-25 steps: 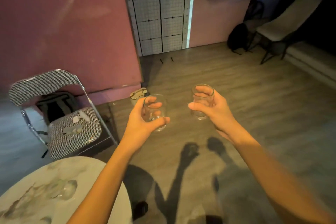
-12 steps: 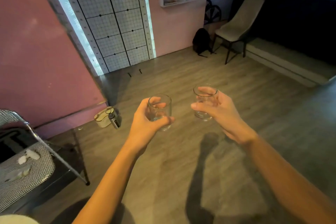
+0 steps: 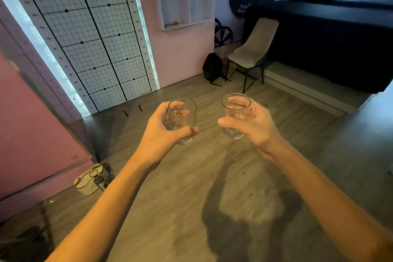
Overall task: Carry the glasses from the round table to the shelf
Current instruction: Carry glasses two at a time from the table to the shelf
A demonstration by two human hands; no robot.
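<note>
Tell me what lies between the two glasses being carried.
Nothing: in the head view, only bare wooden floor shows through the gap between the left glass and right glass.

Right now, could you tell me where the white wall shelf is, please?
In the head view, the white wall shelf hangs on the pink wall at top centre, right of the wire grid panel and above the black backpack.

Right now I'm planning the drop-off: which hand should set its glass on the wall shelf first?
Probably the left hand. Its glass sits almost straight below the white wall shelf, while the right hand and its glass are further right. Both are held upright.
</note>
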